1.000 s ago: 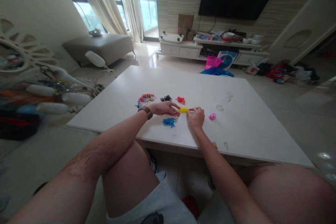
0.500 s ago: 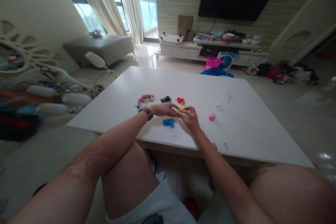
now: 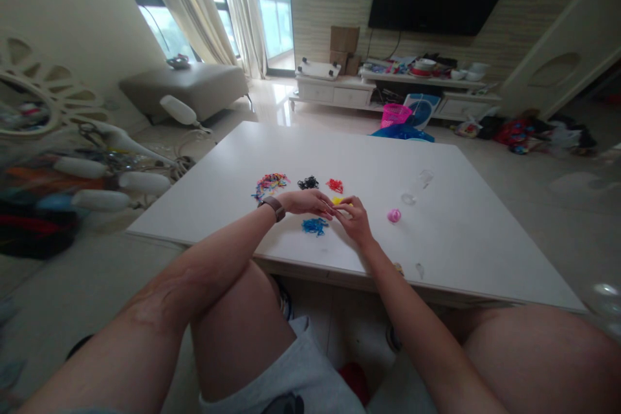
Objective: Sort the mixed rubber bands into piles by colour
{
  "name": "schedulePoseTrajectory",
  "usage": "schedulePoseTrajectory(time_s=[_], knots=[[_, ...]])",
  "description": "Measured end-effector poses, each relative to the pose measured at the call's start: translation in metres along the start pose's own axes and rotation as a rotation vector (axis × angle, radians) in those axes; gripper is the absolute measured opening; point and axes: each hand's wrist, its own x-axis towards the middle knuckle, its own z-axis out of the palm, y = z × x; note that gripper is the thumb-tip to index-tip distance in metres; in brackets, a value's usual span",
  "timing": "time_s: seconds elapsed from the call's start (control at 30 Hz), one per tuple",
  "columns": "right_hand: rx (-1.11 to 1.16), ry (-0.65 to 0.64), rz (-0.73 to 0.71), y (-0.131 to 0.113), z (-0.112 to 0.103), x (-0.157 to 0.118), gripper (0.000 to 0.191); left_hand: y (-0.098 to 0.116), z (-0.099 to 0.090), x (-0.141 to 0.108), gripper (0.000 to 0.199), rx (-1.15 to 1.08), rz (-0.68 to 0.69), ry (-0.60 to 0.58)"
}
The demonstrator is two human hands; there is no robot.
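My left hand (image 3: 313, 202), with a watch (image 3: 274, 208) on its wrist, meets my right hand (image 3: 354, 217) over the table. Both hands' fingertips are pinched together; whatever lies between them is too small to make out. Right behind the fingers is a yellow pile (image 3: 338, 200), partly covered by them. Other heaps of thin, band-like loops lie around: a blue pile (image 3: 315, 226) nearer me, a black pile (image 3: 308, 182) and a red pile (image 3: 335, 185) beyond, and a multicoloured pile (image 3: 272, 184) to the left.
On the white table (image 3: 485, 233), right of my hands, are a pink round object (image 3: 394, 215), a clear ring (image 3: 408, 198) and another clear piece (image 3: 426, 177). A small clear item (image 3: 420, 270) lies by the front edge. White lamp arms (image 3: 140, 182) stand off the left side.
Both hands stay together in nearly the same place, with small finger movements. A bit of red seen at the fingertips before no longer shows clearly. The view has shifted slightly.
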Motion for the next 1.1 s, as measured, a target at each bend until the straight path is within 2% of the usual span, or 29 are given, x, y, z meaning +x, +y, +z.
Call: schedulePoseTrajectory(time_s=[0.23,0.43,0.53,0.6,0.73,0.83,0.97,1.1], knots=[[0.001,0.024,0.034,-0.001,-0.001,0.001,0.009,-0.001,-0.001,0.002,0.024,0.017,0.006,0.078],[-0.007,0.024,0.033,0.000,-0.001,0.001,0.011,0.004,-0.003,0.003,0.025,0.102,0.049,0.214],[-0.013,0.035,0.075,-0.001,-0.001,0.000,0.015,0.012,-0.020,-0.006,0.021,0.149,0.047,0.310],[-0.019,0.035,0.104,-0.002,-0.002,0.000,0.015,0.015,-0.036,-0.017,0.020,0.193,0.066,0.421],[-0.023,0.025,0.116,-0.003,-0.002,0.000,0.013,0.011,-0.065,-0.036,0.020,0.263,0.017,0.550],[-0.026,0.029,0.115,-0.003,-0.002,0.001,0.012,0.002,-0.072,-0.041,0.016,0.334,-0.020,0.577],[-0.023,0.026,0.110,-0.001,-0.002,0.000,0.011,-0.002,-0.069,-0.036,0.012,0.433,-0.065,0.587],[-0.019,0.025,0.112,0.000,-0.002,-0.001,0.010,0.003,-0.063,-0.031,0.017,0.315,-0.042,0.554]])
